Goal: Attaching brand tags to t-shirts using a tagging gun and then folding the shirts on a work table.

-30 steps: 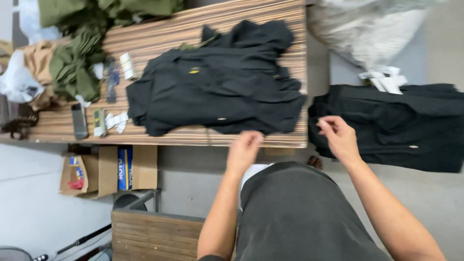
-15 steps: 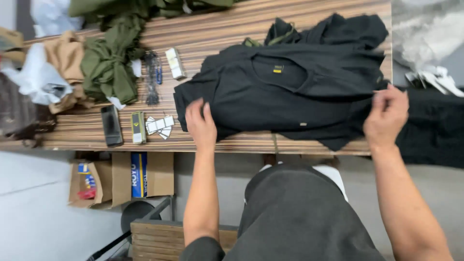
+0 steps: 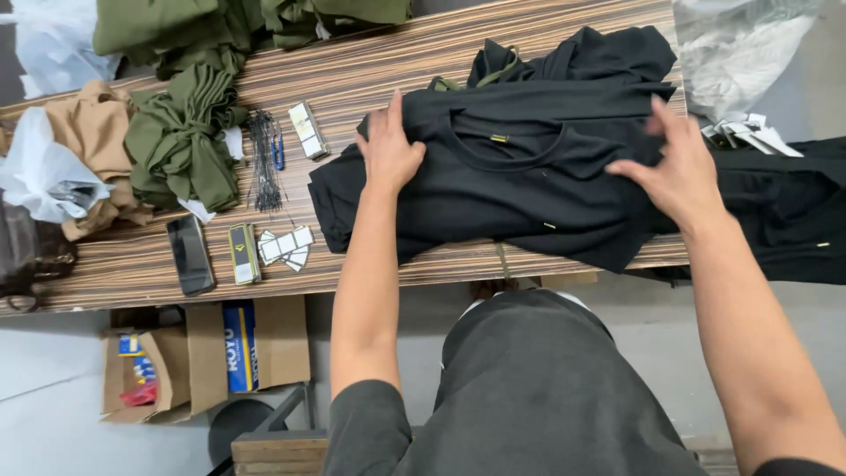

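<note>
A pile of black garments [image 3: 520, 181] lies on the striped wooden table [image 3: 370, 70], neckline facing up. My left hand [image 3: 388, 150] rests flat on the pile's left shoulder area, fingers spread. My right hand [image 3: 674, 172] presses on the right side of the pile, fingers apart and slightly blurred. Neither hand grips anything.
Olive green garments [image 3: 181, 141] and a tan cloth [image 3: 92, 150] lie at the left. A phone [image 3: 190, 254], a small dark box [image 3: 244, 253], white tags [image 3: 286, 247] and black ties [image 3: 263, 163] sit nearby. More black clothing [image 3: 784, 220] lies at the right. A cardboard box [image 3: 203, 357] stands under the table.
Both hands moved up from the table's near edge onto the black pile. The left hand went from the pile's left edge to its shoulder area. The view shifted left.
</note>
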